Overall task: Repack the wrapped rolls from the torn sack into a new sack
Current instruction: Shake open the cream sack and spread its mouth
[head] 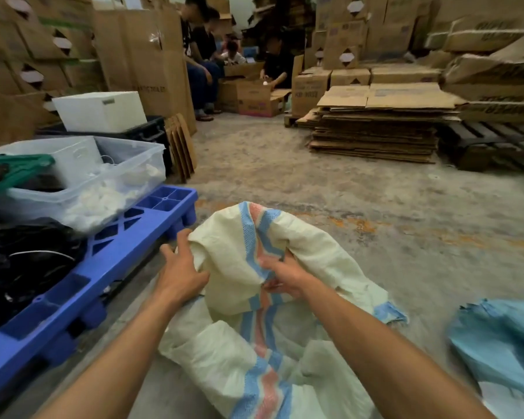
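Observation:
A cream woven sack [309, 249] with a blue and pink stripe lies crumpled on the concrete floor in front of me. My left hand [182, 273] grips its bunched upper edge on the left. My right hand [285, 276] pinches the fabric at the stripe, fingers curled into a fold. The lower part of the sack [224, 355] bulges over shapes inside; no wrapped rolls show. A light blue sack [502, 337] lies flat on the floor at the lower right.
A blue plastic pallet [109, 252] at the left carries black bags [22, 261] and a clear bin [127, 173] of white items. Flattened cardboard [375, 131] is stacked at the right. Several people sit by boxes [254, 98] at the back.

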A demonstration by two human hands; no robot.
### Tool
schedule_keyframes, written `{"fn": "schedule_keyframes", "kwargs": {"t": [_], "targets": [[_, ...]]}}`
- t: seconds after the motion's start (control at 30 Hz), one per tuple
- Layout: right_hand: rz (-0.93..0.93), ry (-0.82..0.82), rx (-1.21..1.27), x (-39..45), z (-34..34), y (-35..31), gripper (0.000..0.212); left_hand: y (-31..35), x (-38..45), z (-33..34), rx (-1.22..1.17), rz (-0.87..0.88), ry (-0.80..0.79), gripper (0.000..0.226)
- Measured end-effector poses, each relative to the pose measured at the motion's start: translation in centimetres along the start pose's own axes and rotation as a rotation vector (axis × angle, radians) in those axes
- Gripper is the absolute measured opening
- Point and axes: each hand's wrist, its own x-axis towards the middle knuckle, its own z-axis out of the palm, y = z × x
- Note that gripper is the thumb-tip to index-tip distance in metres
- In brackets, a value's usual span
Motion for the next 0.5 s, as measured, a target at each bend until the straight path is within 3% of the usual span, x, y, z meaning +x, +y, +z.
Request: {"fn": "schedule_keyframes", "kwargs": {"t": [0.03, 0.1, 0.17, 0.23, 0.3, 0.37, 0.4, 0.43, 0.5], "targets": [[-0.038, -0.011, -0.174, 0.3, 0.2, 1.1, 0.032, -0.3, 0.1, 0.2, 0.012, -0.018, -0.002, 0.083], [-0.086, -0.093, -0.453, 0.1, 0.8, 3.5, 0.053, -0.7, 0.0, 1.3, 0.103, -0.024, 0.066, 0.091], [-0.015, -0.127, -0.413, 0.1, 0.9, 6.4, 0.068, -0.7, -0.7, 3.0, 0.179, 0.122, 0.187, 0.087], [0.005, -0.036, -0.303, 0.6, 0.8, 8.4, 0.05, -0.3, -1.4, 5.4, 0.125, 0.389, 0.185, 0.058], [-0.097, 0.04, -0.402, 0.9, 0.5, 9.6, 0.024, 0.3, -1.9, 7.9, 0.044, 0.458, -0.127, 0.023], [-0.148, -0.033, -0.625, 0.6, 0.0, 10.1, 0.02, 0.2, -1.7, 10.8, 0.053, 0.331, -0.527, 0.016], [-0.147, -0.105, -0.766, 0.2, -0.3, 10.4, 0.018, -0.1, -1.3, 12.4, 0.08, 0.267, -0.623, 0.017], [-0.132, -0.192, -0.926, -0.2, -0.6, 10.5, 0.021, -0.3, -0.8, 13.8, 0.095, 0.227, -0.622, 0.02], [-0.075, -0.339, -1.195, -1.0, -1.2, 10.6, 0.049, -0.5, 0.0, 15.9, 0.052, 0.149, -0.52, 0.032]]}}
